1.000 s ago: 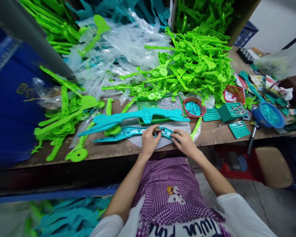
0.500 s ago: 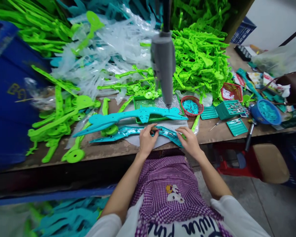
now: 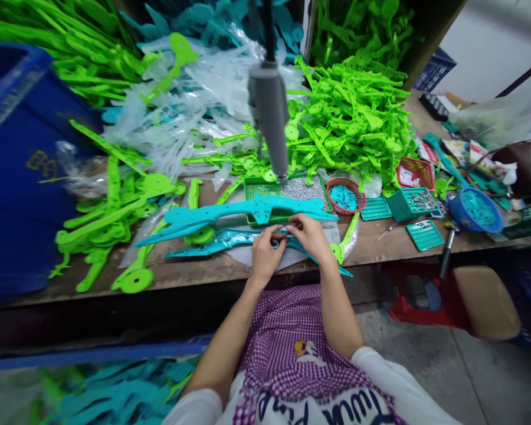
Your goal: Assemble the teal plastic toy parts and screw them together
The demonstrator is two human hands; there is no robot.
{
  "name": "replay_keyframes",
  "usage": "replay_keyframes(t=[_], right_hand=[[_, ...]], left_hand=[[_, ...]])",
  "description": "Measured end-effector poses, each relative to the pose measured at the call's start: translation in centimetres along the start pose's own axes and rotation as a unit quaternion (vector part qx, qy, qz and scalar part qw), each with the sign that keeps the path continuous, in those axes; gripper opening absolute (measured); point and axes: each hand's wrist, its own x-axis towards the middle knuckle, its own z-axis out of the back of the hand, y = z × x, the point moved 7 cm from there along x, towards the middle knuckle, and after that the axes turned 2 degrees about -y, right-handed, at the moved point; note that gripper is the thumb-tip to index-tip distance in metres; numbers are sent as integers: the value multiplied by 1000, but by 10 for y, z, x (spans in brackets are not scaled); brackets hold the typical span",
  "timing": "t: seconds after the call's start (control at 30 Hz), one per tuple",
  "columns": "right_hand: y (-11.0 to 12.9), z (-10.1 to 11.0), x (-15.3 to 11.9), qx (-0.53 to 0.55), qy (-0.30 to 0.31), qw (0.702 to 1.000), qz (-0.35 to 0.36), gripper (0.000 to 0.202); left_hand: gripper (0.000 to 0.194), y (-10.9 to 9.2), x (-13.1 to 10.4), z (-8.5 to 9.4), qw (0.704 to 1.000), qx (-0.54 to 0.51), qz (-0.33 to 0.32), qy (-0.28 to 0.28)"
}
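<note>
Behind both hands, left hand (image 3: 265,255) and right hand (image 3: 308,236) pinching teal part (image 3: 212,242), green tray (image 3: 265,190) of screws, red basket (image 3: 346,195) of teal bits

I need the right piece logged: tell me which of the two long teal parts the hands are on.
The nearer teal part, at the table edge; both hands rest on it. The farther teal part lies untouched against the green tray.

A small factory assembly workshop: heaps of moulded green plastic parts (image 3: 349,118) crowd the worn surface (image 3: 380,236), with a hanging grey power screwdriver (image 3: 269,118), a tray of screws (image 3: 301,188) and parts baskets (image 3: 409,203).
</note>
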Motion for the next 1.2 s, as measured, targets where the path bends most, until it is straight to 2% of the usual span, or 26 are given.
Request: replay_keyframes(t=[0.07, 0.13, 0.27, 0.33, 0.47, 0.87, 0.97, 1.1, 1.2], right_hand=[[1, 10, -5, -6, -45, 999, 10, 16], [7, 16, -15, -29, -58, 997, 42, 18], [13, 4, -28, -116, 13, 988, 102, 18], [8, -5, -25, -132, 39, 986, 96, 17], [-1, -10, -10, -110, 41, 990, 71, 15], [-1, -14, -5, -188, 115, 965, 143, 20], [-4, -14, -2, -154, 108, 973, 136, 20], [-7, -11, 3, -75, 76, 988, 107, 33], [-9, -16, 5, -90, 85, 988, 88, 27]], left_hand=[[28, -1, 0, 1, 1000, -4, 4, -6], [28, -2, -1, 1, 1000, -7, 5, -8], [29, -2, 0, 0, 1000, -7, 1, -9], [28, -1, 0, 0, 1000, -4, 1, -13], [28, -1, -1, 0, 1000, 5, -10, -10], [28, -1, -1, -1, 1000, 13, -20, 0], [27, -1, -1, 0, 1000, 14, -17, -4], [28, -2, -1, -1, 1000, 13, -16, 4], [28, -2, -1, -1, 1000, 19, -16, 2]])
